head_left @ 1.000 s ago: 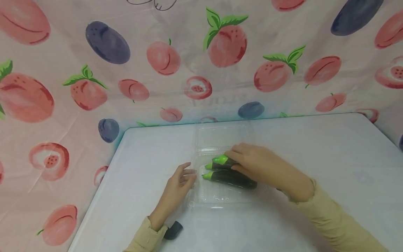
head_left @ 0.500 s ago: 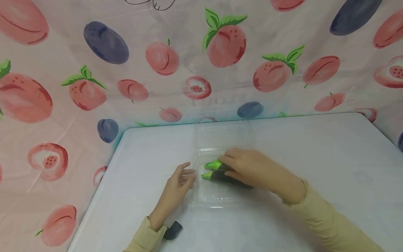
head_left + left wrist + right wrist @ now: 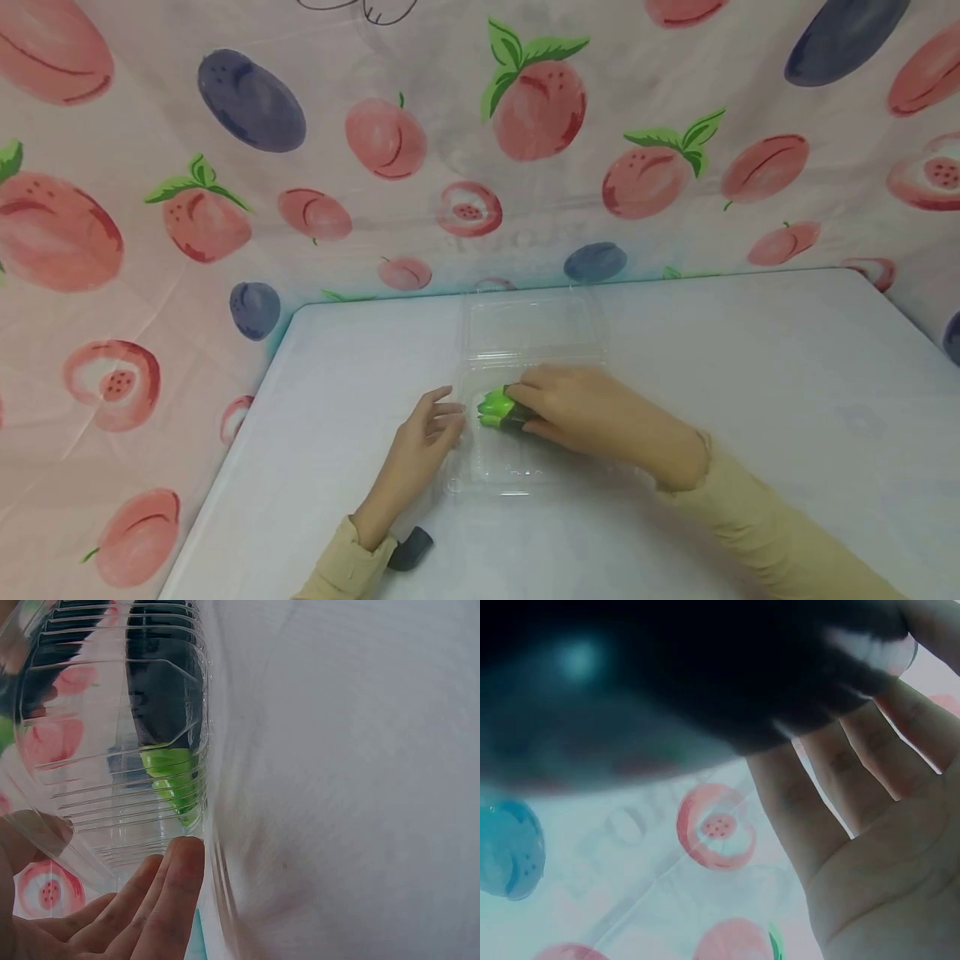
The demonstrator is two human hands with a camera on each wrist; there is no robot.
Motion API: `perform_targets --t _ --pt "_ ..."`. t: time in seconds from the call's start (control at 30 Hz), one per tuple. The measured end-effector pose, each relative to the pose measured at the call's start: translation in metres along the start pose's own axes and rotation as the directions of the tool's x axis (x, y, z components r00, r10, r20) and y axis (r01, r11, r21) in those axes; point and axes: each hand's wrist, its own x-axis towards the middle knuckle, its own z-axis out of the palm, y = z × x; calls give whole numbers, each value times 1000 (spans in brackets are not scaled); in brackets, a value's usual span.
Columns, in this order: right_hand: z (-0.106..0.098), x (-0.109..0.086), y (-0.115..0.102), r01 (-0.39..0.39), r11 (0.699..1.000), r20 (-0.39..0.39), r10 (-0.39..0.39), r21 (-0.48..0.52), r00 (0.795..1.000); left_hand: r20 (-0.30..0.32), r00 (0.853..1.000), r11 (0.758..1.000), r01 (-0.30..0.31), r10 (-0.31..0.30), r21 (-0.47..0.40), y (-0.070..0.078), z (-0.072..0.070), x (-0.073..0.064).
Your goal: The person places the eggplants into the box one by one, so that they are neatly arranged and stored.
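Right hand (image 3: 581, 408) shifted left gripping eggplant (image 3: 675, 697), stem (image 3: 494, 403) leftward, axis seemingly crosswise; left (image 3: 425, 437) relaxed.

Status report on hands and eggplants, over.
Right hand gripping one eggplant. Left hand by left edge of container. Second eggplant inside. Lid open, out of the way.

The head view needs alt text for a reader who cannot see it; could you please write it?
A person's right hand grips a dark, green-capped eggplant over an open, clear plastic container on a white table. The left hand is at the container's left edge; a fruit-print cloth hangs behind.
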Motion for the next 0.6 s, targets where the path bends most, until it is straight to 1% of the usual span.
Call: perform_targets --t 0.13,0.27,0.4,0.6 --pt "3 2 -3 13 1000 -11 -13 9 1000 0 1000 1000 -1 1 6 0 0 -1" --pt "5 3 -7 -12 999 30 11 35 999 3 1000 1000 -12 12 5 0 -1 -1" --pt "6 5 -10 -37 999 70 34 34 997 6 1000 1000 -23 23 -6 0 -1 -1" --pt "8 5 -12 -66 997 121 60 44 991 5 1000 1000 -21 21 -3 0 -1 -1"
